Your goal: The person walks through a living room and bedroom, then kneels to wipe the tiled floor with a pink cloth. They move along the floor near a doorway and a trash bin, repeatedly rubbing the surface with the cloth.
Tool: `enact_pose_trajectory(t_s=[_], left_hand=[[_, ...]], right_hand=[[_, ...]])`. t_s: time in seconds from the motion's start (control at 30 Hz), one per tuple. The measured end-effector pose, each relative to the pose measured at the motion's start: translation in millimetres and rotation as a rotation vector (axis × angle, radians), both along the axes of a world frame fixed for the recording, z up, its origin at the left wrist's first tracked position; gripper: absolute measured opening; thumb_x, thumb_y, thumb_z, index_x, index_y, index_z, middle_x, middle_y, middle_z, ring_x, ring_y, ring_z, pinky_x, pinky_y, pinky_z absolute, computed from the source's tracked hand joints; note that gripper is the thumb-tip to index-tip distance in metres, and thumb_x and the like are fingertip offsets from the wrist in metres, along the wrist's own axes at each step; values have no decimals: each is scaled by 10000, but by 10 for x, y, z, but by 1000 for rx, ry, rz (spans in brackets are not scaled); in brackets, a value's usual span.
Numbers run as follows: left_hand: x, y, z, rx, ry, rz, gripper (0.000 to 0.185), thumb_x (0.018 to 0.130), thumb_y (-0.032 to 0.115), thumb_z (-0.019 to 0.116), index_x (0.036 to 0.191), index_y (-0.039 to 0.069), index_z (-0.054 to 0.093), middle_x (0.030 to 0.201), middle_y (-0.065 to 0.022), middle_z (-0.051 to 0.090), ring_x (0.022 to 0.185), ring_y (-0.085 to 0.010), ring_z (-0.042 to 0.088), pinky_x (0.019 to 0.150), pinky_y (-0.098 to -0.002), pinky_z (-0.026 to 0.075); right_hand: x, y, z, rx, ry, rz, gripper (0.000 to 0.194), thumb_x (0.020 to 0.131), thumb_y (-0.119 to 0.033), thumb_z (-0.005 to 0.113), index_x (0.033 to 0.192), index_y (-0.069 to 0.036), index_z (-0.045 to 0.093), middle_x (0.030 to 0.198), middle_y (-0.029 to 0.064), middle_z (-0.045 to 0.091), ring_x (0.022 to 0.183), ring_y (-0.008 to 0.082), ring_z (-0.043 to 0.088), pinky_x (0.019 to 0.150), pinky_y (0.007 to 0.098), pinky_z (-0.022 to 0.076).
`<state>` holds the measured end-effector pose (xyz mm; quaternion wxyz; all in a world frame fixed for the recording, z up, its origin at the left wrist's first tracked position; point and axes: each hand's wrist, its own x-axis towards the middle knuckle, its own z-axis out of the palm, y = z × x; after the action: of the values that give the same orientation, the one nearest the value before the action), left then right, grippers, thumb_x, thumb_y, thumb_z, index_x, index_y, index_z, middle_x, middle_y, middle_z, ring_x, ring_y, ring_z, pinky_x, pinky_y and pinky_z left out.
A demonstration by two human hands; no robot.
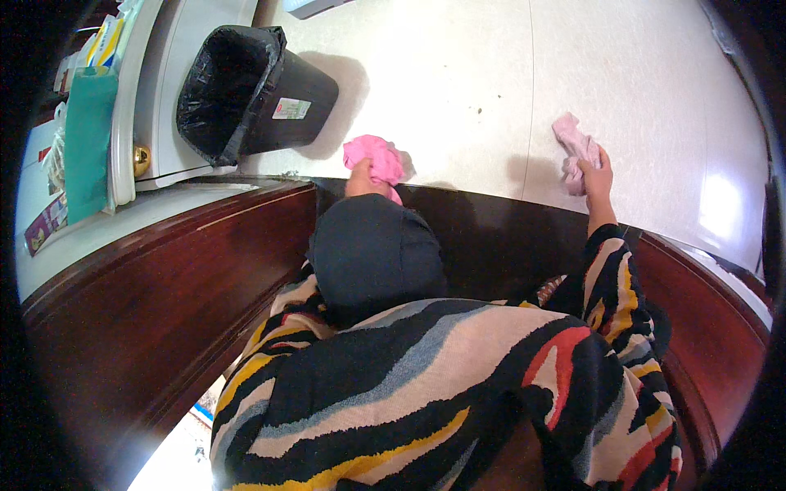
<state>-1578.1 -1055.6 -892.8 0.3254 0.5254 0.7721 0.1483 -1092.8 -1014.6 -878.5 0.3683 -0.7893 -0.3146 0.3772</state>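
My left hand (360,178) grips a bunched bright pink cloth (376,157) at the near edge of the pale tile floor (430,73), just beyond a dark threshold strip (503,227). Farther right, my right hand (599,179) has its fingers round a paler pink cloth (575,138). That cloth hangs or lies loosely crumpled, with one end reaching away from me; whether it touches the floor I cannot tell. My dark-trousered knee (374,258) is bent over the threshold, close behind the left hand. Small dark specks (479,111) dot the tiles between the two cloths.
A black waste bin (307,92) with a black liner stands left of the bright cloth, beside a white cabinet (175,80) with a gold knob (142,161). Reddish-brown wooden panels (172,270) flank me. A teal box (92,141) is at far left.
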Motion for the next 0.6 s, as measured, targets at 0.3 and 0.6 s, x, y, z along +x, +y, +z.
enact_pose_trajectory(t_s=[0.3,0.6], left_hand=[[-653,-350,-334,-4,358,-182,478,755,295,613,1196,140,510,1268,-194,460,1099,-423,502,876,-466,450],[226,87,-177,72,131,-583,446,696,119,686,1127,103,572,1155,-186,484,1024,-395,532,873,-428,452]], right_hand=[[76,-10,-74,-29,-84,-41,607,705,-76,658,1286,-49,486,1199,161,568,1056,262,569,904,340,455],[-15,-201,-170,-150,-196,19,647,677,-87,656,1299,-82,479,1179,156,589,1059,289,582,917,351,458]])
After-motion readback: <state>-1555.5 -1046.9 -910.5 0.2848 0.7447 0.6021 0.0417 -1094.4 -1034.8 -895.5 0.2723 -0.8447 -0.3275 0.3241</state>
